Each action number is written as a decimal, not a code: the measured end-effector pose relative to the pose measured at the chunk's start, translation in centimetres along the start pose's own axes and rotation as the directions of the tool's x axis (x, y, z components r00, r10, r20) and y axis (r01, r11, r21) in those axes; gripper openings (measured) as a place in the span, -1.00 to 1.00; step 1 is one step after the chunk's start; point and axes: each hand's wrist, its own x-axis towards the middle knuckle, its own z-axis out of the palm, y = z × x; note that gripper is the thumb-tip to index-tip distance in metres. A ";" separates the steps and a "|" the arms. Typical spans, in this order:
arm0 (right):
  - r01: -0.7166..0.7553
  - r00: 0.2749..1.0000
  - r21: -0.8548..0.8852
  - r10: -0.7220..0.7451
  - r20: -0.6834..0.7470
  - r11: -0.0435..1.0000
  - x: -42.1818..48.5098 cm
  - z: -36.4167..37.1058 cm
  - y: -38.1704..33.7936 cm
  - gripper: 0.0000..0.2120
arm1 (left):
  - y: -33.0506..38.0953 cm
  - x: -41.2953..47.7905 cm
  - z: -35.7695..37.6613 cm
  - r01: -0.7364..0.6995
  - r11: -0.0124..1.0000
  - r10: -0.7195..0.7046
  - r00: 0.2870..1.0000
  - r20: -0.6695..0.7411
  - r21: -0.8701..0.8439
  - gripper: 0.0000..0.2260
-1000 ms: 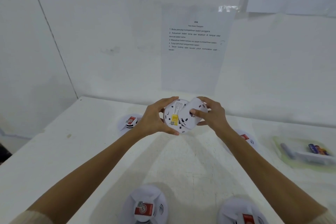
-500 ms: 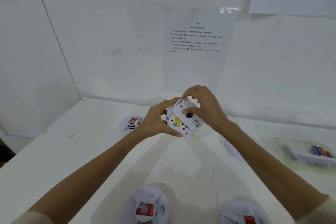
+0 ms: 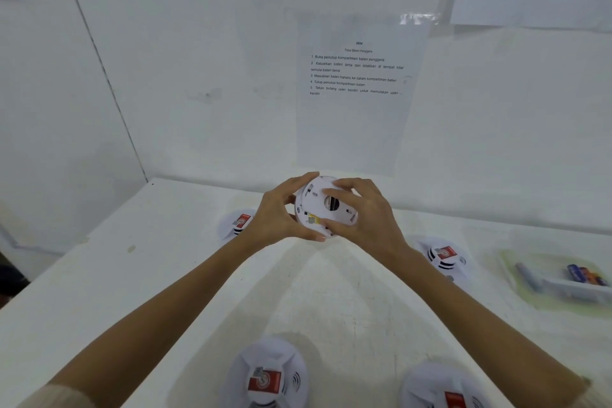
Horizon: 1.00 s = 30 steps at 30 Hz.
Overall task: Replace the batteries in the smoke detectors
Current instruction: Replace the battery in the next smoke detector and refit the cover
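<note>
The back plate (image 3: 318,199), swung out to the right a second ago, now lies flat on the smoke detector (image 3: 311,219); the right hand (image 3: 367,219) has come across it, its grip curled over the right rim; the left hand (image 3: 278,215) keeps its grip round the left rim; the detector is held above the middle of the bench (image 3: 331,301); its white round back faces us, with a dark centre hole and a yellow label low down.

One head-worn wide-angle camera faced forward and down, near the bare left hand (image 3: 280,214) and bare right hand (image 3: 369,220); a plain white wall (image 3: 198,43) stood beyond them.
</note>
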 end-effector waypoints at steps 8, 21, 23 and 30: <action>0.195 0.921 0.066 -0.206 0.331 0.979 1.4 -1.9 1.7 -0.68 | -0.3 0.2 0.0 -0.009 1.000 0.011 0.996 0.091 -0.024 -0.12; 0.266 0.938 0.018 -0.263 0.224 0.964 1.3 -1.6 1.8 -0.72 | 0.0 0.1 0.2 -0.026 1.000 0.025 0.998 0.059 0.010 -0.12; 0.342 0.918 -0.056 -0.320 0.233 0.938 1.3 -1.9 2.1 -0.70 | 0.1 0.0 0.1 -0.043 0.999 0.042 0.997 0.060 0.017 -0.12; 0.245 0.958 -0.041 -0.235 0.161 0.969 1.0 -2.0 3.6 -0.39 | 0.6 0.2 0.1 -0.060 0.997 0.057 0.996 0.068 0.048 -0.13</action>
